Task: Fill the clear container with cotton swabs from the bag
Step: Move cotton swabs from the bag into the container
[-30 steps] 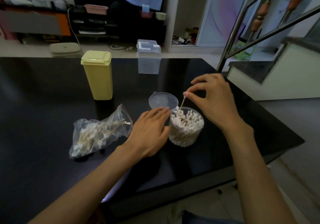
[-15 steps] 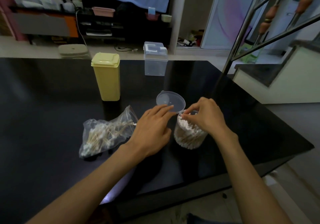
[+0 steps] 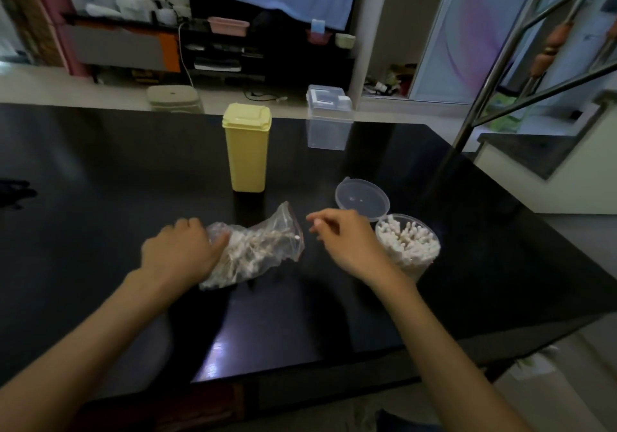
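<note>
The clear round container [image 3: 409, 251] stands on the black table [image 3: 100, 181], packed with upright cotton swabs. Its clear lid [image 3: 362, 198] lies just behind it. To the left lies the plastic bag [image 3: 260, 248] of swabs, its mouth facing right. My left hand [image 3: 182, 251] lies over the bag's left end, thumb pressing into the plastic and fingers curled on it. My right hand [image 3: 347, 241] hovers between the bag's mouth and the container, fingers loosely curled, with nothing visible in them.
A tall yellow lidded box [image 3: 247, 154] stands behind the bag. A clear rectangular box [image 3: 329, 121] sits near the table's far edge. A metal stair rail [image 3: 494, 74] rises at the right. The table's near edge runs just below my forearms.
My right hand set its swab into the container and moved left toward the bag's mouth. My left hand left the container's side and went onto the bag.
</note>
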The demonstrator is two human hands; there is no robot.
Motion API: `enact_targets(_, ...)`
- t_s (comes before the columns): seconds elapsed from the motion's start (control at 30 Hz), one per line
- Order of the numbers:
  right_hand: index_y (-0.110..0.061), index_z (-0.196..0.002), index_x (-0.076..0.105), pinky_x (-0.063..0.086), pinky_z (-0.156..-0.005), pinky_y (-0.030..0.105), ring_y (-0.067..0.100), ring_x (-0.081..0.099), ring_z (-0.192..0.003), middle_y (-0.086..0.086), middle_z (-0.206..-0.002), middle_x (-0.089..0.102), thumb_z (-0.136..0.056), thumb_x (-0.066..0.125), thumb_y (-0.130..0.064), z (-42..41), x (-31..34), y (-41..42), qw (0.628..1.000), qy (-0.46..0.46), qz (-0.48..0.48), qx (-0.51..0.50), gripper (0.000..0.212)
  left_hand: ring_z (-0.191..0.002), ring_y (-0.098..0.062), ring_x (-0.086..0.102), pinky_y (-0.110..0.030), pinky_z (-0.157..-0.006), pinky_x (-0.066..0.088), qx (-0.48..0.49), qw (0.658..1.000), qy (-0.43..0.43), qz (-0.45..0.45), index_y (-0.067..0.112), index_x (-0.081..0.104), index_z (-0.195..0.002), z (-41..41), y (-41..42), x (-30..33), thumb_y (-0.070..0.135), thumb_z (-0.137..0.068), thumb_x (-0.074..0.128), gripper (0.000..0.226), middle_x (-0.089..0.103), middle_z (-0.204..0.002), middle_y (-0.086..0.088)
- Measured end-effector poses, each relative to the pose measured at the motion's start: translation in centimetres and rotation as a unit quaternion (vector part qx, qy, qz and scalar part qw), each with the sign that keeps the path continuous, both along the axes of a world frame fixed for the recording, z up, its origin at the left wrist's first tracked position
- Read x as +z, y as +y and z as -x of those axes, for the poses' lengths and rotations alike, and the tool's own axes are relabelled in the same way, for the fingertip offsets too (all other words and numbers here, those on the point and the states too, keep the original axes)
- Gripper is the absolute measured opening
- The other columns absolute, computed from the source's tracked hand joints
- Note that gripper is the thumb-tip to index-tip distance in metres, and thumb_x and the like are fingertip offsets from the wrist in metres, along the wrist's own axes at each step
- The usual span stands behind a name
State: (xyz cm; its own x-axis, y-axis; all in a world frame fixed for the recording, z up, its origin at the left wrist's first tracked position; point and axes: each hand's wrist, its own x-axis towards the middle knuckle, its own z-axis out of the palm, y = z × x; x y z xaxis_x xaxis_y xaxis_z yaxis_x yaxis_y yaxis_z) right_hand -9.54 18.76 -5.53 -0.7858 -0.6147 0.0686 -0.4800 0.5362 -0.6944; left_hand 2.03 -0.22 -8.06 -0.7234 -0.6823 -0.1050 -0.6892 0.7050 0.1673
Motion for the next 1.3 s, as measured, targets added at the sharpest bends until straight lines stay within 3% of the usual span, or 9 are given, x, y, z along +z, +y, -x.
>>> enact_targets(0.07, -0.017, -0.114, 0.067, 0.049, -0.095, 0.032, 0.012, 0.064, -0.101, 0.000, -0.110, 0.070, -0.094, 0.053, -0.016, 0.4, -0.8, -0.3, 1.000, -0.010, -0.008, 0.013, 0.025, -0.118, -0.034, 0.051, -0.040, -0.094, 0.041, -0.010, 0.999, -0.007, -0.053, 0.007, 0.048, -0.127, 0.3, 0.0, -0.6, 0.065, -0.090, 0.029, 0.072, 0.050, -0.133, -0.016)
enact_targets(0.17, -0.019, -0.113, 0.068, 0.050, -0.093, 0.031, 0.010, 0.064, -0.099, -0.001, -0.110, 0.069, -0.090, 0.058, -0.015, 0.7, -1.5, -0.2, 0.999, 0.003, -0.047, 0.028, 0.025, -0.109, -0.029, 0.056, -0.034, -0.082, 0.042, -0.059, 0.994, 0.011, -0.087, 0.013, 0.052, -0.120, 0.8, 0.6, -0.5, 0.057, -0.091, 0.042, 0.053, 0.057, -0.121, -0.010)
enact_targets(0.33, -0.021, -0.115, 0.065, 0.049, -0.085, 0.033, 0.013, 0.059, -0.090, -0.003, -0.106, 0.054, -0.085, 0.067, -0.023, 0.6, -2.3, 0.5, 0.989, 0.067, -0.117, 0.063, 0.030, -0.086, -0.026, 0.057, -0.033, -0.068, 0.038, -0.096, 0.980, 0.082, -0.157, 0.021, 0.043, -0.074, 1.2, 1.1, -0.9, 0.038, -0.091, 0.055, 0.027, 0.057, -0.088, -0.005)
enact_targets(0.47, -0.018, -0.103, 0.065, 0.044, -0.076, 0.033, 0.021, 0.057, -0.094, -0.001, -0.107, 0.047, -0.086, 0.063, -0.031, 0.3, -2.9, 0.6, 0.974, 0.085, -0.190, 0.092, 0.021, -0.089, -0.029, 0.059, -0.040, -0.077, 0.045, -0.116, 0.963, 0.140, -0.199, 0.006, 0.057, -0.099, 1.3, 1.0, -1.3, 0.025, -0.091, 0.055, 0.020, 0.062, -0.092, -0.010)
enact_targets(0.77, -0.019, -0.087, 0.066, 0.046, -0.074, 0.036, 0.024, 0.057, -0.091, -0.003, -0.095, 0.048, -0.084, 0.066, -0.034, 0.5, -3.3, 0.4, 0.974, 0.102, -0.195, 0.053, 0.015, -0.093, -0.027, 0.061, -0.045, -0.085, 0.048, -0.134, 0.947, 0.183, -0.226, 0.012, 0.053, -0.103, 1.5, 1.4, -2.1, 0.021, -0.094, 0.047, 0.014, 0.064, -0.097, -0.006)
enact_targets(0.93, -0.016, -0.075, 0.067, 0.051, -0.069, 0.039, 0.024, 0.063, -0.079, -0.001, -0.075, 0.063, -0.084, 0.064, -0.032, 0.2, -2.7, 0.2, 0.976, 0.066, -0.198, 0.054, 0.019, -0.099, -0.021, 0.059, -0.044, -0.092, 0.047, -0.103, 0.942, 0.154, -0.280, 0.021, 0.051, -0.116, 1.3, 2.3, -1.3, 0.065, -0.069, 0.048, 0.064, 0.061, -0.109, 0.002)
enact_targets(1.03, -0.017, -0.087, 0.068, 0.052, -0.080, 0.039, 0.023, 0.064, -0.091, -0.001, -0.091, 0.069, -0.085, 0.062, -0.027, 0.2, -2.5, -0.1, 0.981, 0.026, -0.186, 0.043, 0.012, -0.097, -0.016, 0.061, -0.042, -0.090, 0.050, -0.128, 0.947, 0.120, -0.270, 0.022, 0.047, -0.118, 1.4, 2.5, -1.4, 0.069, -0.047, 0.067, 0.087, 0.062, -0.108, 0.004)
enact_targets(1.17, -0.011, -0.105, 0.067, 0.055, -0.083, 0.035, 0.021, 0.068, -0.089, 0.009, -0.096, 0.071, -0.084, 0.066, -0.013, 0.0, -2.4, -0.5, 0.984, -0.093, -0.148, 0.027, 0.022, -0.099, -0.016, 0.059, -0.041, -0.091, 0.048, -0.128, 0.951, 0.124, -0.251, 0.020, 0.048, -0.119, 1.5, 2.5, -1.8, 0.046, -0.060, 0.083, 0.073, 0.062, -0.110, 0.003)
enact_targets(1.3, -0.014, -0.129, 0.054, 0.052, -0.093, 0.036, 0.020, 0.063, -0.101, 0.004, -0.111, 0.063, -0.070, 0.076, 0.000, 0.4, -2.2, -0.2, 0.959, -0.183, -0.194, 0.092, 0.065, -0.101, -0.020, 0.059, -0.042, -0.091, 0.047, -0.115, 0.965, 0.107, -0.211, 0.023, 0.047, -0.122, 1.6, 2.5, -1.7, 0.044, -0.064, 0.080, 0.070, 0.061, -0.112, 0.003)
